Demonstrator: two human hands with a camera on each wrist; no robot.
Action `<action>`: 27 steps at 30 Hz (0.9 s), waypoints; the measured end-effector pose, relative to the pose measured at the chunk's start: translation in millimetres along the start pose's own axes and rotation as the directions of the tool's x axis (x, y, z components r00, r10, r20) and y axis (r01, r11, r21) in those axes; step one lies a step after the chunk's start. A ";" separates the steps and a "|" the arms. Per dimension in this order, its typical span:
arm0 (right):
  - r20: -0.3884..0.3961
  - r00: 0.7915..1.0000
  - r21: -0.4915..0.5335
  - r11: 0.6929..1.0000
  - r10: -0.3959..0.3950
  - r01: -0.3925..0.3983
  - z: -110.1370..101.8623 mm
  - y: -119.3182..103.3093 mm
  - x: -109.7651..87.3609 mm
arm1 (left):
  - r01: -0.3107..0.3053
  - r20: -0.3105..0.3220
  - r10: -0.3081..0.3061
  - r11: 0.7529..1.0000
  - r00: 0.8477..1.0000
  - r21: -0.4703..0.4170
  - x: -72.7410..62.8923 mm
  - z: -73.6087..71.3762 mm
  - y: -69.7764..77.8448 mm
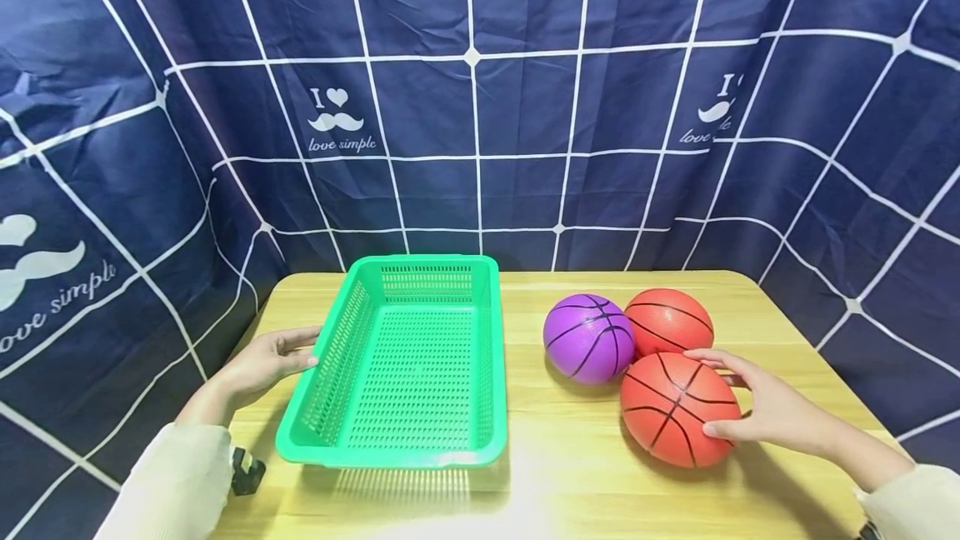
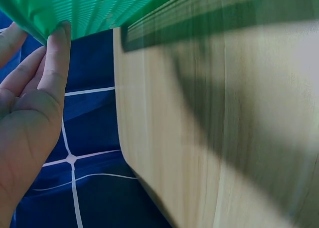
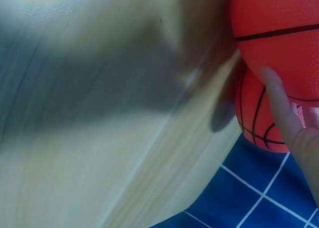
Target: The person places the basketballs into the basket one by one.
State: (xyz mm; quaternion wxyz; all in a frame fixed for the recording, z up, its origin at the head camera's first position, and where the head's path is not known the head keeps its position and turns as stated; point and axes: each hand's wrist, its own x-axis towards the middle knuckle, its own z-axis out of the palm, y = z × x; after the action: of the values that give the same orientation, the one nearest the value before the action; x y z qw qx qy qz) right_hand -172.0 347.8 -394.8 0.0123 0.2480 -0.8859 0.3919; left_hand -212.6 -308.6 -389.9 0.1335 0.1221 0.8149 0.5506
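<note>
On the left of the table, a green plastic basket (image 1: 420,373) with perforated sides and floor shows nothing inside. My left hand (image 1: 273,361) is at its left rim, thumb and fingers pinching the edge; the left wrist view shows the same hand (image 2: 35,103) below the green rim. To the right, my right hand (image 1: 765,402) grips the nearer red toy basketball (image 1: 678,407) from its right side, fingers at the top and thumb low. Behind that ball sit a purple ball (image 1: 588,338) and another red ball (image 1: 671,319), close together.
The light wooden table (image 1: 555,457) has rounded back corners. A dark blue curtain (image 1: 525,107) with white grid lines hangs behind and along both sides. Bare tabletop lies between the basket and the balls.
</note>
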 end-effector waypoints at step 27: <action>0.048 0.971 0.228 0.949 -0.233 0.217 -43.9 -39.3 33.6 | 0.005 -0.026 -0.004 1.000 1.000 0.028 0.4 0.9 -1.3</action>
State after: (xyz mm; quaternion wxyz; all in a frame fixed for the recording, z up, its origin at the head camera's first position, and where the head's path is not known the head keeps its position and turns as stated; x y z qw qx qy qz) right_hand -191.4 341.6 -330.2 -0.0036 0.3615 -0.8024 0.4747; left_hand -212.8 -308.2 -391.4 0.1225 0.1148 0.8245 0.5404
